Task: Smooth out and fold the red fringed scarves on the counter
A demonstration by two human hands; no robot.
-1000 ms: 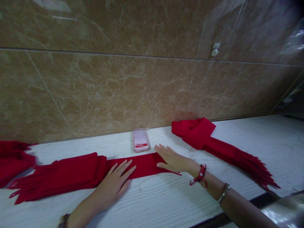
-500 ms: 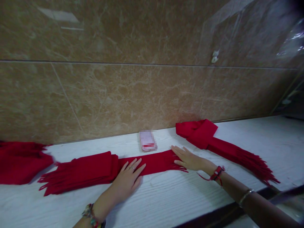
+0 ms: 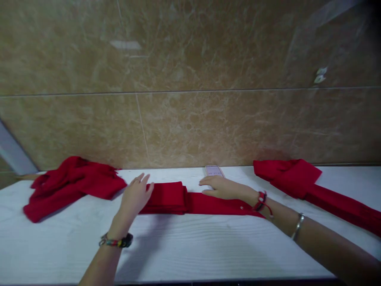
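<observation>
A red scarf (image 3: 220, 203) lies flat along the table, its left part covered by a stack of folded red cloth (image 3: 168, 195). My left hand (image 3: 136, 197) is over the left end of that stack, fingers apart and pointing away from me; it hides the fringe there. Above the flat scarf, my right hand (image 3: 223, 186) reaches leftward with loosely stretched fingers and holds nothing. Whether either hand touches the cloth I cannot tell. Just behind the right hand lies a phone (image 3: 213, 171), partly covered by it.
On the left, a crumpled red scarf (image 3: 74, 184) rests near the wall. A knotted or folded red scarf (image 3: 290, 176) with a long tail lies to the right. The white table (image 3: 190, 248) meets a brown tiled wall (image 3: 184, 127) at the back.
My view has turned left. Both hands have come off the flat scarf: the left now over the folded stack's left end, the right moved left from the fringed end.
</observation>
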